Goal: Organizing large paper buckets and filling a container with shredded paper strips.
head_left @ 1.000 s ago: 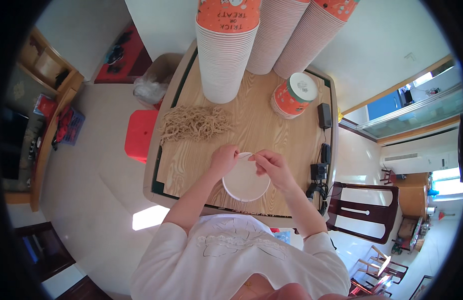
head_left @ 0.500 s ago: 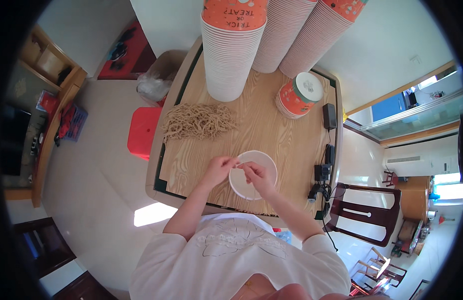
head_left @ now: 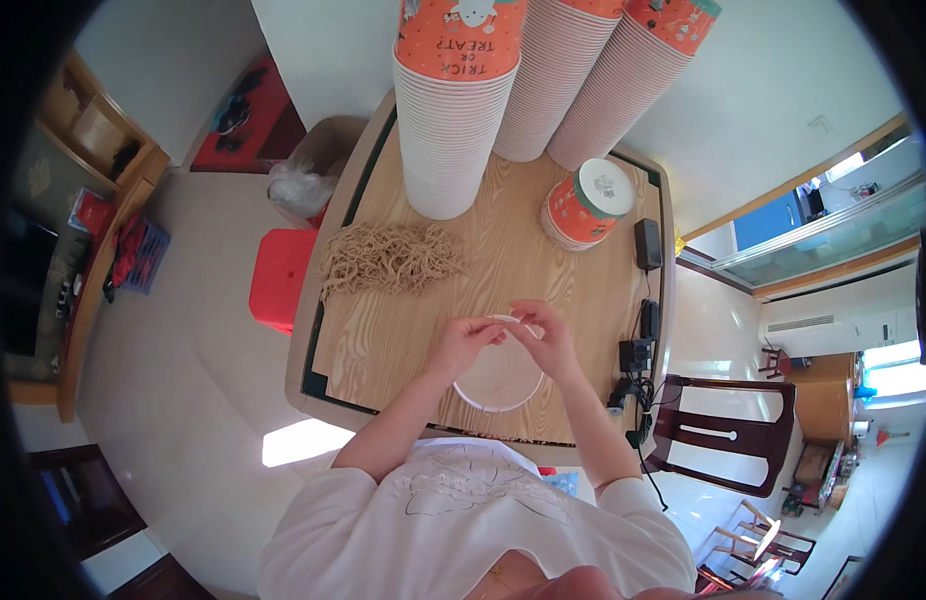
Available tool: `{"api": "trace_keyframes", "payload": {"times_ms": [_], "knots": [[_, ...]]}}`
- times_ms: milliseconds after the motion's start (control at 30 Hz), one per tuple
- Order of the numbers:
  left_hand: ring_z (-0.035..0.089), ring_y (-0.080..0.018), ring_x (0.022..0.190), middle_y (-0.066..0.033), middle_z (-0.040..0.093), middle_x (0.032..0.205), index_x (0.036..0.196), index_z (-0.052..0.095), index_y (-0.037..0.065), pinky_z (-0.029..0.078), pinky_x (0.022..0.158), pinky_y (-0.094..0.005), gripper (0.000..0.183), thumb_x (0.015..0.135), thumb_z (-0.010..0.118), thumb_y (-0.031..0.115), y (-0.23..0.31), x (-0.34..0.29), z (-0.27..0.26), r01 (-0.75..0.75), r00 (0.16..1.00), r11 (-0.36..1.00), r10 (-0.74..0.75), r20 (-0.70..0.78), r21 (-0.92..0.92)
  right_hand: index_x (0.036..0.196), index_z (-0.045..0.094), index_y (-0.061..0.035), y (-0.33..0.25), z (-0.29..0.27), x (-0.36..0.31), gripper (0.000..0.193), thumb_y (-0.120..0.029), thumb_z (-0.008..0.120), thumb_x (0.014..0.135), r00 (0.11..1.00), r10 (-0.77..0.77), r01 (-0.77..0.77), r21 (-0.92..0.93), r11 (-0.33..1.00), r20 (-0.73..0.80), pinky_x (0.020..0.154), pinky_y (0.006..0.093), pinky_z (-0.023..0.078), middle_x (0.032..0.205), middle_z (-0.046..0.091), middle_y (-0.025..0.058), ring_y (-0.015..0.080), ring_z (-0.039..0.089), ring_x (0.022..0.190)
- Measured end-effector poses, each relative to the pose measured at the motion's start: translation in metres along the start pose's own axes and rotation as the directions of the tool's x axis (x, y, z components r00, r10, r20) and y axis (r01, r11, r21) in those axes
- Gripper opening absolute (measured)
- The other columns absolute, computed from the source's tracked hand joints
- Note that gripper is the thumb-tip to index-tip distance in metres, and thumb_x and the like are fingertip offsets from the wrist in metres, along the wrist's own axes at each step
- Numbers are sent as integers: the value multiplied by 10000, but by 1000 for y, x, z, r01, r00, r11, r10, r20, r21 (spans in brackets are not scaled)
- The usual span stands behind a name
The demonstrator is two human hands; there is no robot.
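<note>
A white-lined paper bucket (head_left: 498, 395) stands mouth up on the wooden-topped table, near its front edge. My left hand (head_left: 469, 342) is closed at the bucket's far rim, fingertips pinched together. Opposite it, my right hand (head_left: 546, 338) pinches the same stretch of rim, its thumb over the mouth and its forefinger beyond the edge. The fingertips of both hands nearly meet; whether a thin cord lies between them is too small to tell. A loose heap of tan cords (head_left: 391, 258) rests farther left on the table.
Tall stacks of nested paper buckets (head_left: 448, 140) rise at the table's back. An upside-down orange bucket (head_left: 588, 205) sits right of them. Black power adapters (head_left: 635, 355) and cables line the right edge. A red stool (head_left: 283, 278) stands at left, a dark wooden chair (head_left: 728, 435) at right.
Both hands have moved from over the bucket's mouth to its far rim. My right hand has shifted right and away from me. The whole view has shifted slightly.
</note>
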State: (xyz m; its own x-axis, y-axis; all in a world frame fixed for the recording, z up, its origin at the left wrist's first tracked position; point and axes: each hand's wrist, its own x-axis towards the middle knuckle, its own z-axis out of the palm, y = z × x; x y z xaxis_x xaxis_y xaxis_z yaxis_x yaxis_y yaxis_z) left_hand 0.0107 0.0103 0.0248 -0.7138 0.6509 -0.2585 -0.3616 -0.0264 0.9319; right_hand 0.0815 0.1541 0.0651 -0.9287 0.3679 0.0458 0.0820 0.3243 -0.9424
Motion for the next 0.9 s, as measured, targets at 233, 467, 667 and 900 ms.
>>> {"api": "trace_keyframes", "payload": {"times_ms": [233, 467, 667, 900], "knots": [[574, -103, 743, -44, 616, 794, 951, 606, -3, 457, 676, -220, 161, 824, 552, 81, 17, -8, 12, 39, 997, 992, -47, 64, 116, 836, 608, -9, 0, 0, 3, 86, -48, 624, 761, 985, 90, -109, 133, 985, 146, 688, 232, 437, 825, 560, 41, 116, 546, 757], [541, -106, 598, -24, 550, 790, 1029, 467, 35, 439, 564, -204, 229, 811, 537, 41, 18, -4, 18, -11, 1000, 922, 7, -13, -387, 824, 601, -14, 3, 4, 0, 58, -55, 611, 785, 974, 158, -218, 475, 853, 163, 687, 207, 423, 798, 567, 16, 80, 536, 740], [418, -40, 499, 13, 500, 673, 938, 486, 46, 305, 419, -175, 149, 805, 549, 66, 18, -6, 20, 43, 999, 969, -46, -7, -244, 830, 605, -40, 10, 7, -4, 42, -56, 600, 792, 950, 281, -308, 570, 761, 137, 682, 186, 409, 771, 586, -4, 55, 520, 738], [439, -24, 579, 45, 511, 653, 814, 579, 42, 353, 498, -171, 69, 775, 610, 90, 12, -7, 22, -7, 998, 996, 0, -69, -90, 792, 580, -42, 14, 5, -9, 31, -68, 598, 796, 944, 322, -305, 565, 766, 73, 598, 179, 415, 725, 582, -10, 40, 515, 658]]}}
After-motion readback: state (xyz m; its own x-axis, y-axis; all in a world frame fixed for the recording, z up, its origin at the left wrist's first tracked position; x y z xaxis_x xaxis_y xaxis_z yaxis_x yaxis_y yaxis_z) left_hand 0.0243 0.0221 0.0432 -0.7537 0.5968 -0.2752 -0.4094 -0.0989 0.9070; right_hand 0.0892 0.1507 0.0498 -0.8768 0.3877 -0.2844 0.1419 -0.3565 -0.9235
